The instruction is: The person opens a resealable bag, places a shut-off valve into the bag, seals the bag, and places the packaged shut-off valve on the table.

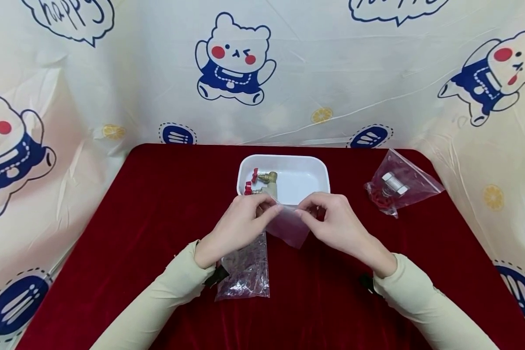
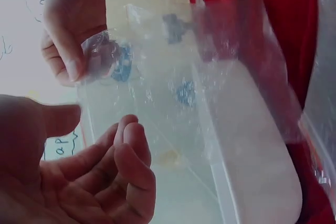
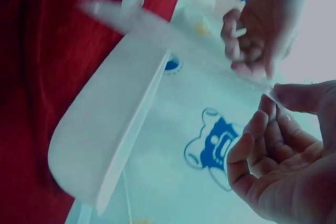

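A clear plastic bag (image 1: 290, 229) hangs between both hands in front of the white tray. My right hand (image 1: 339, 226) pinches its upper edge between thumb and fingers. At the same edge is my left hand (image 1: 240, 221); the left wrist view shows its thumb and loosely bent fingers (image 2: 134, 156) apart, with the bag's edge running past them. The bag looks flat, with nothing visible inside. Two brass valves (image 1: 270, 180) with red handles lie at the left of the white tray (image 1: 308, 170), the nearer one partly hidden behind the left hand.
Another clear plastic bag (image 1: 247, 272) lies on the red cloth (image 1: 166, 194) below the left wrist. To the right, a zip bag (image 1: 415, 182) contains a valve (image 1: 394, 183) with silvery metal fittings and a red handle. A printed curtain (image 1: 302, 63) rises behind the table.
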Motion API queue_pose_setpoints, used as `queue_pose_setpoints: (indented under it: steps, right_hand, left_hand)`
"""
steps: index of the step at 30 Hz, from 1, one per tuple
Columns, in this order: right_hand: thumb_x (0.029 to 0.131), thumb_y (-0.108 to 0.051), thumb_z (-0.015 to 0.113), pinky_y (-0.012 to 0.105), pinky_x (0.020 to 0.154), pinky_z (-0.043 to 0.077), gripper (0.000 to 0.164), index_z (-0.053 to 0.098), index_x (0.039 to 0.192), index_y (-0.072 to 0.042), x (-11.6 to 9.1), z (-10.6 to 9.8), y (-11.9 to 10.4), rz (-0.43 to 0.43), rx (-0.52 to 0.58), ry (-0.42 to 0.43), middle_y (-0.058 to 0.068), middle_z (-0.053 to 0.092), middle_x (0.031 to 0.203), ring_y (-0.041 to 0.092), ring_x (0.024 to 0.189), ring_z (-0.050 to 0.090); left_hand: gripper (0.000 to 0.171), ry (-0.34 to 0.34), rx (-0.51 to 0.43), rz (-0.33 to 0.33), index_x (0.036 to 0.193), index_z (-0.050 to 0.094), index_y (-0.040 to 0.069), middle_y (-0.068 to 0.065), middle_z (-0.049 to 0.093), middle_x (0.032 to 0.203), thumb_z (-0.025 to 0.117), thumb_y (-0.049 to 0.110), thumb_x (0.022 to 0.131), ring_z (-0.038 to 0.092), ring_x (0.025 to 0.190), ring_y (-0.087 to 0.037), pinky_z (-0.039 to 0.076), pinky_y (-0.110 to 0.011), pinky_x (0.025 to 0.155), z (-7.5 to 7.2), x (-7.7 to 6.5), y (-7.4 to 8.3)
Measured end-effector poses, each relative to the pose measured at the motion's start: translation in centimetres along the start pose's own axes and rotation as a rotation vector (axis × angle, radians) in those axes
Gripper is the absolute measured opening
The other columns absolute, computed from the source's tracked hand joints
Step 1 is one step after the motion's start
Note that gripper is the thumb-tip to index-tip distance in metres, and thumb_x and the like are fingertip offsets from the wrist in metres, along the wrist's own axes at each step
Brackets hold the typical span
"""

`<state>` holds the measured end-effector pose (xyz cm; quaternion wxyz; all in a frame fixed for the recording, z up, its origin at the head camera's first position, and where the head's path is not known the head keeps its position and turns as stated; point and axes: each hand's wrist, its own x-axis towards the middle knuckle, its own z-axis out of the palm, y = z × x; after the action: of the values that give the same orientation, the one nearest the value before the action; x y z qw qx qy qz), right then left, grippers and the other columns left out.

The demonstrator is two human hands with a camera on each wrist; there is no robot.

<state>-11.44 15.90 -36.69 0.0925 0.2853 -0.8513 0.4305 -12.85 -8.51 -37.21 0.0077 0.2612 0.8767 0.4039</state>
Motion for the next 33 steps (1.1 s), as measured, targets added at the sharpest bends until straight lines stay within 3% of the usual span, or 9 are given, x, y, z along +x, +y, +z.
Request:
queue_pose_setpoints:
  steps: [5,9,15,33]
  right_hand:
    - [0.095,-0.006,0.079,0.028,0.059,0.050,0.009,0.078,0.090,-0.014,-0.4,1.1,-0.9,0.010,0.070,-0.013,-0.011,0.068,0.079,0.009,0.066,0.059]
    - [0.096,-0.010,0.079,0.029,0.057,0.048,0.009,0.078,0.089,-0.015,-0.6,1.8,-1.3,0.072,0.110,-0.034,-0.011,0.065,0.074,0.011,0.063,0.056]
    - [0.097,-0.015,0.078,0.029,0.055,0.044,0.011,0.077,0.086,-0.017,-0.6,2.3,-1.1,0.154,0.173,-0.104,-0.008,0.061,0.069,0.013,0.060,0.052]
    - [0.096,-0.009,0.073,0.033,0.059,0.049,0.013,0.072,0.086,-0.018,-0.5,2.1,-1.4,0.158,0.195,-0.203,-0.005,0.061,0.073,0.016,0.067,0.057]
  left_hand:
    - [0.031,-0.012,-0.097,-0.009,0.091,0.074,0.013,0.006,0.048,0.059,0.059,0.034,0.110,0.039,0.051,-0.009,0.037,-0.028,0.051,0.3,0.0,0.1]
    - [0.039,-0.052,-0.144,-0.011,0.081,0.066,0.009,0.005,0.047,0.060,0.057,0.032,0.111,0.040,0.051,-0.009,0.037,-0.027,0.051,0.5,-0.2,0.1]
    - [0.029,-0.067,-0.135,-0.027,0.085,0.069,0.017,0.006,0.059,0.066,0.056,0.023,0.110,0.045,0.051,-0.009,0.039,-0.028,0.050,0.6,-0.3,-0.1]
    - [0.027,-0.105,-0.166,-0.060,0.082,0.066,0.016,0.002,0.055,0.060,0.052,0.013,0.105,0.042,0.047,-0.009,0.034,-0.025,0.047,0.3,-0.5,0.8]
